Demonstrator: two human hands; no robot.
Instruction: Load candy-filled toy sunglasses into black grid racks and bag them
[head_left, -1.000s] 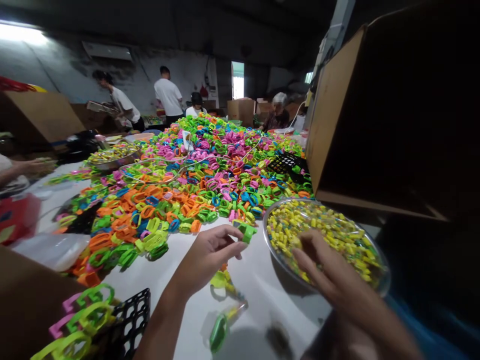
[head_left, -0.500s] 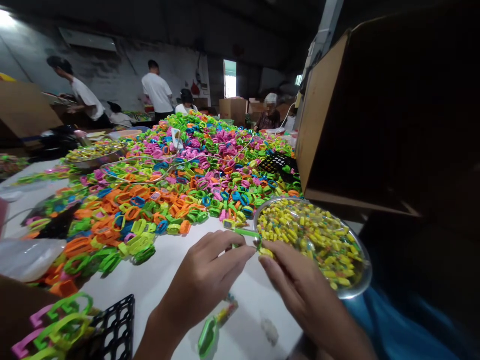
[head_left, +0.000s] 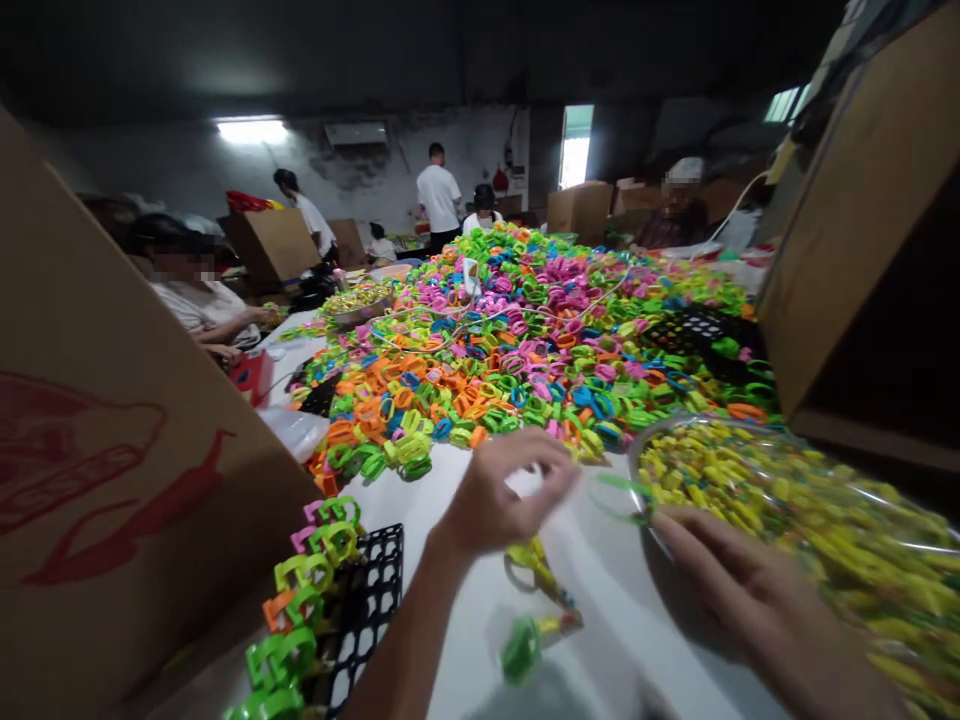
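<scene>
My right hand (head_left: pixel 731 575) pinches a green toy watch (head_left: pixel 622 497) by one end; its looped strap is blurred. To its left, my left hand (head_left: pixel 514 490) is bent over the table, thumb and fingers curved around a gap, the tips smeared by motion. Below that hand lie a yellow toy watch (head_left: pixel 519 556) and a green toy watch (head_left: pixel 521 650), each beside a small candy-filled packet. A metal bowl (head_left: pixel 637 450) heaped with yellow packets stands beside my right hand. Beyond both hands spreads a large pile of colourful toy watches (head_left: pixel 480 360).
A black grid tray (head_left: pixel 367 590) with a row of toy watches (head_left: pixel 300 590) along its side sits at lower left. Cardboard boxes rise at left (head_left: pixel 150 480) and right (head_left: pixel 847 220). A white cable (head_left: pixel 517 312) crosses the pile. Several people are around the far side.
The view has swung left, bringing the left box and a seated person into sight. My hands have moved apart; the left has come off the green toy watch, which stays in the right.
</scene>
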